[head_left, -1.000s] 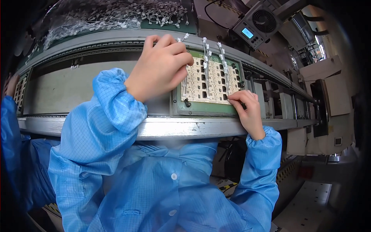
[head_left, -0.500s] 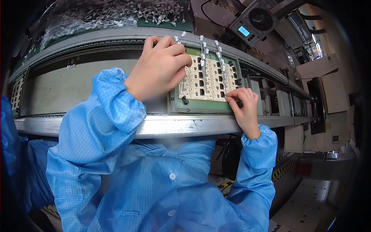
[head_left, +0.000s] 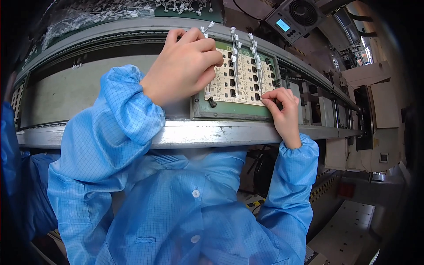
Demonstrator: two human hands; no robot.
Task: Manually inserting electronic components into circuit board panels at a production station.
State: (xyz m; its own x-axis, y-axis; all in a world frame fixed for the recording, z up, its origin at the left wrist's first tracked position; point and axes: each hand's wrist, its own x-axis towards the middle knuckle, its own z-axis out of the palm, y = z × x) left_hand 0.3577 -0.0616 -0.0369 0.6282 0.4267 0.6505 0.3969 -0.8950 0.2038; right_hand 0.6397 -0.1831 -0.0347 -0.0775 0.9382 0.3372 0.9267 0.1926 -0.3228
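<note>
A cream circuit board panel [head_left: 244, 84] with several black parts lies in a green frame [head_left: 229, 108] on the rail track. White wire leads with white connectors [head_left: 234, 57] run up across it in columns. Over the panel's left side, my left hand [head_left: 187, 66] has its fingers bent together; its fingertips and whatever they hold are hidden. White connectors [head_left: 206, 29] stick up just beyond those fingers. My right hand [head_left: 285, 109] pinches thumb to forefinger at the panel's near right corner, by the lower end of the right-hand wire column. What sits in that pinch is too small to tell.
A metal rail [head_left: 212, 134] runs along the near side of the track. Loose white leads [head_left: 110, 13] lie heaped at the far left. A device with a fan and lit screen [head_left: 283, 25] stands at the far right. Beside me on the left is another person's blue sleeve [head_left: 39, 190].
The whole view has shifted slightly, so the track and panel appear higher. Both hands keep nearly the same places on the panel, with the right pinch still at its near right corner.
</note>
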